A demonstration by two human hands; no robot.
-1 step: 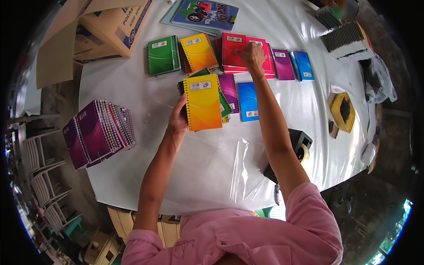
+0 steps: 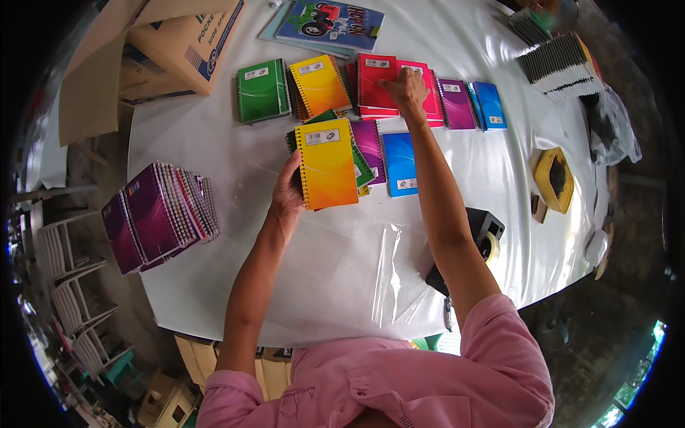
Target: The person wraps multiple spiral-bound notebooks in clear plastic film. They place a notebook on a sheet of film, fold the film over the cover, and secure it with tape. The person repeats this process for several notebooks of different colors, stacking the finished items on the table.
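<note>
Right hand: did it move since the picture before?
No. Against the box, the right hand shows no clear shift; it stays at the red notebooks.

Near passage: the surface [image 2: 328, 285] provides low clearance between the left forearm [image 2: 250, 292] and right forearm [image 2: 439, 192]. The raised yellow notebook [image 2: 328, 167] obstructs its far end. Left passage: clearance runs between the purple notebook stack [image 2: 160, 214] and left forearm; the cardboard box [image 2: 178, 57] limits the far left. Right passage: clearance precedes the yellow container [image 2: 544, 175]; the black tape dispenser [image 2: 486, 218] obstructs the near end. The notebook row [image 2: 374, 85] blocks low far-side travel.
</note>
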